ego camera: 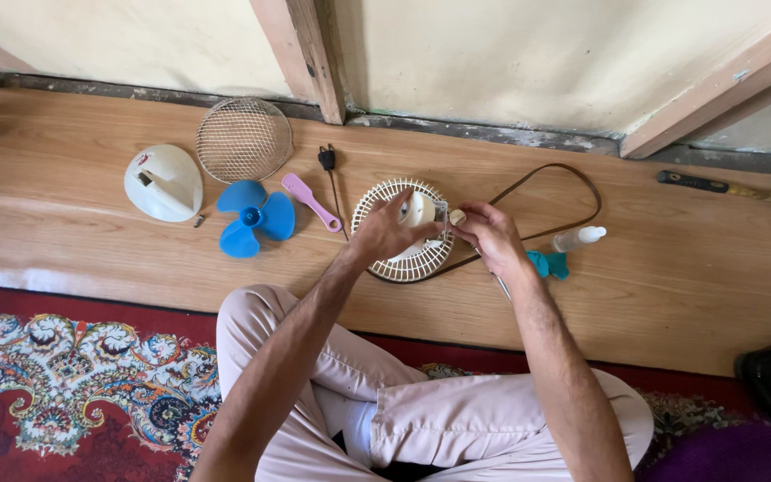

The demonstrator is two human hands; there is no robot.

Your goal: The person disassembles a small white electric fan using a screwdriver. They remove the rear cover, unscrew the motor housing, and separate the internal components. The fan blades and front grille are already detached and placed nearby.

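Left hand [385, 234] clamps fan grille [403, 259] w/ motor (light, brittle plastic, so grip the rim); right hand [490, 234] pinches a small knob [458, 216].

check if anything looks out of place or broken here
The fan is in pieces: blue blade, wire grille and white housing lie loose on the floorboards. Nothing looks cracked or spilled.

I see both bare forearms reaching forward, my left hand [387, 230] curled with fingers bent, my right hand [491, 234] pinching, close together.
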